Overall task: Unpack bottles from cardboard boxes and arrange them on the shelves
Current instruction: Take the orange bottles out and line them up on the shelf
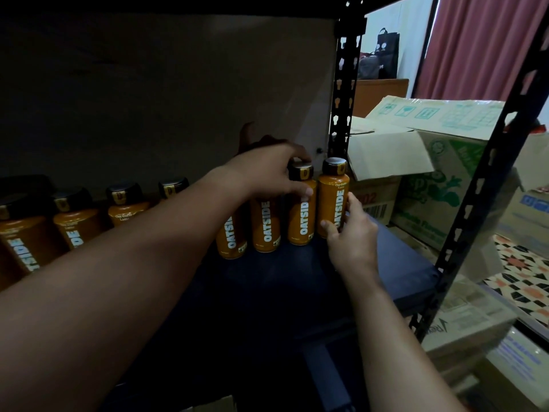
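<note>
On the dark blue metal shelf (371, 281), the left hand (267, 171) curls over the cap of one orange black-capped plastic bottle (301, 209); the right hand (350, 233) pinches the end bottle (332, 197). A nudge could topple the tight-packed row (148, 215), I'd say.

- Orange bottles (266, 224) with black caps and white "OATSIDE" lettering stood upright in a row across the middle of the frame, on a dark shelf (276, 286).
- Cardboard boxes (427, 185), flaps open, were stacked at right.
</note>
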A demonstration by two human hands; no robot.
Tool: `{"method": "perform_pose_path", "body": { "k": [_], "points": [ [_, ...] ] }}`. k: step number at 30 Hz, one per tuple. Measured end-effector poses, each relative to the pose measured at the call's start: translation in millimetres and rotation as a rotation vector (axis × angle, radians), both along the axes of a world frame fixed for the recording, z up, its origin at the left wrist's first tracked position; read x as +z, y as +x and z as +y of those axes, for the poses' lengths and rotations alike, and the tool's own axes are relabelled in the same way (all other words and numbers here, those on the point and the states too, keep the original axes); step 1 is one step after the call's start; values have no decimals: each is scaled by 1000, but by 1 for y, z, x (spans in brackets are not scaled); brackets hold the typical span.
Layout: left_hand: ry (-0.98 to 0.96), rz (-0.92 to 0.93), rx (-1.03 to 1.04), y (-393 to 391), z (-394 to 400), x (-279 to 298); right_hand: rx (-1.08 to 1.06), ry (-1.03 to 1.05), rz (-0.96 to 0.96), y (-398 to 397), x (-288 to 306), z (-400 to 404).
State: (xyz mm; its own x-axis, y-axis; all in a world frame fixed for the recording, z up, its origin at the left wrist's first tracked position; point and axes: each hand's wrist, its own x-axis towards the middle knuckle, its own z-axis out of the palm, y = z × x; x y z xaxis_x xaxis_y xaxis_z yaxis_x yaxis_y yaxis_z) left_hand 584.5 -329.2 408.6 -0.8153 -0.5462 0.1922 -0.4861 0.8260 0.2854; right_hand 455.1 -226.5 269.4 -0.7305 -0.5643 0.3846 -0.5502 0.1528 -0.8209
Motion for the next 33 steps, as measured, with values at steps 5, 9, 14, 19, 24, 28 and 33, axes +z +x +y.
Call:
{"method": "perform_pose_path", "body": {
  "k": [5, 9, 14, 19, 24, 28, 33],
  "points": [
    [-22, 16, -16, 1, -1, -3, 7, 7, 1, 1, 1, 1],
    [-23, 17, -6, 2, -1, -4, 8, 16, 4, 0, 0, 1],
    [-98, 21, 9, 9, 7, -8, 0, 42, 41, 2, 4, 6],
    [-287, 79, 98, 41, 27, -25, -8, 46, 126, 7, 2, 31],
    [-414, 208, 58, 108, 68, -54, 31, 13, 272, 44, -6, 73],
    [-399, 371, 89, 170, 113, -84, 134, -96, 375, 98, -18, 106],
    [-396, 561, 133, 243, 177, -151, 443, -122, 565, 189, -56, 137]
  ]
}}
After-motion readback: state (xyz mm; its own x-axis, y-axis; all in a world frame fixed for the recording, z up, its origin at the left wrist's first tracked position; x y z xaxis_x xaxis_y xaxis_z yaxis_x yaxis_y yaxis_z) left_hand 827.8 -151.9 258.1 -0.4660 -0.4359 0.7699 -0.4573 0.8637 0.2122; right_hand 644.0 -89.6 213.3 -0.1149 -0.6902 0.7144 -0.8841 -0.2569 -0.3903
